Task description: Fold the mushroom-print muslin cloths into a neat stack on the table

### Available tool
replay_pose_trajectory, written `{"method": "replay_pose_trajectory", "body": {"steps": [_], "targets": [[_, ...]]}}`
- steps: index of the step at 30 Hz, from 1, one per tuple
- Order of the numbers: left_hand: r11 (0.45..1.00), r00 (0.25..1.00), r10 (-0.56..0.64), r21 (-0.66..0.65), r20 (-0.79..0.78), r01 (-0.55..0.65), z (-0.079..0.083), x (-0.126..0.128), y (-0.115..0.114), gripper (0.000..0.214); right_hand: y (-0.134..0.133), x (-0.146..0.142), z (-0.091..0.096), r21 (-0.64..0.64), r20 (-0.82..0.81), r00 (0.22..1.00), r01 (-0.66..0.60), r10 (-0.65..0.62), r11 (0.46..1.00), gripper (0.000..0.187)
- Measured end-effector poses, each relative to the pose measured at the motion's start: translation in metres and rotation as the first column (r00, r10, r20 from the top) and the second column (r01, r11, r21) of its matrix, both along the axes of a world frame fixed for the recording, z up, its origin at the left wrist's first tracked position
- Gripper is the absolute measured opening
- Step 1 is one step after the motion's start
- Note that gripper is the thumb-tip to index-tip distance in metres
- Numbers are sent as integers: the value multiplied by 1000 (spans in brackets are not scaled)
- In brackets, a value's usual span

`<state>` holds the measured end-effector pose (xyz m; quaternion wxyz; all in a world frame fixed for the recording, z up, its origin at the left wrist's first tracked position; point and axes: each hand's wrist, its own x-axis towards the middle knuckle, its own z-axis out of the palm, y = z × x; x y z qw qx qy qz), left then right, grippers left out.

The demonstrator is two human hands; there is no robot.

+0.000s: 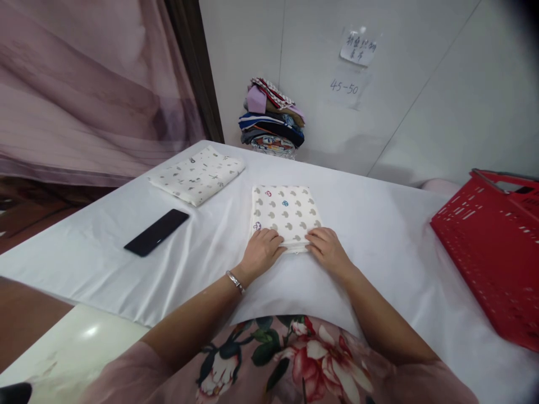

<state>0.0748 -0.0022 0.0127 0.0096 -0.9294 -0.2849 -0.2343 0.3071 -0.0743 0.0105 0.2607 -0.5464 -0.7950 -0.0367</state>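
Observation:
In front of me lies a folded white cloth (pixel 288 212) printed with small grey mushrooms and a few coloured ones. Its near edge shows stacked layers. My left hand (pixel 263 251) grips the near left corner, fingers on top and the thumb at the layered edge. At the near right corner my right hand (pixel 329 249) pinches the cloth in the same way. Both hands are closed on it. A second folded cloth (pixel 197 175), white with small dark prints, lies farther back on the left, apart from my hands.
A black phone (pixel 157 232) lies left on the white-covered table (pixel 387 269). A red plastic basket (pixel 492 247) stands at the right edge. Behind the table is a pile of folded fabrics (pixel 273 120) by the wall. A pink curtain (pixel 96 84) hangs at the left.

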Motion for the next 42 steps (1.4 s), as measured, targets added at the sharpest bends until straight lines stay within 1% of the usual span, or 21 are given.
{"method": "replay_pose_trajectory", "body": {"steps": [4,7,11,15,19,21,26,29,32,35,39,42], "targets": [[1000,999,-28,-4,-24,28,-1,-1,2,19,0,-1,0,-51,7,1000,-26,26,998,25],[998,997,-57,-13,-57,56,2,-4,4,17,0,1,0,-48,-17,999,-34,33,998,25],[999,998,-51,7,-48,51,5,-3,5,18,0,1,-2,5,-53,998,-18,19,1000,25],[998,999,-50,43,-1,50,1,-2,2,21,-3,2,-6,75,-76,997,29,-23,997,25],[997,996,-73,32,-55,74,-4,-4,-1,19,-5,3,-8,21,-34,999,-41,42,999,22],[997,995,-75,12,-63,76,-3,-6,-3,17,-5,4,-7,2,-26,999,-48,48,999,22],[995,995,-99,-12,-22,98,-1,-15,-5,22,-6,5,-2,-20,9,997,-79,79,997,27],[997,997,-71,-2,4,71,-4,-23,-4,24,-6,6,-2,-32,30,995,-94,95,995,29],[999,999,-52,3,-6,52,-6,-28,-2,22,-5,8,-4,-45,50,994,-96,98,994,31],[998,998,-63,-8,-21,63,-6,-31,-2,21,-5,10,-7,-41,64,992,-107,110,993,33],[998,998,-56,-40,1,56,-1,-38,-9,20,-8,11,-10,-18,50,993,-108,109,994,36],[997,996,-37,-71,81,42,1,-47,-11,18,-11,11,-9,-17,0,994,-106,107,994,34]]}}
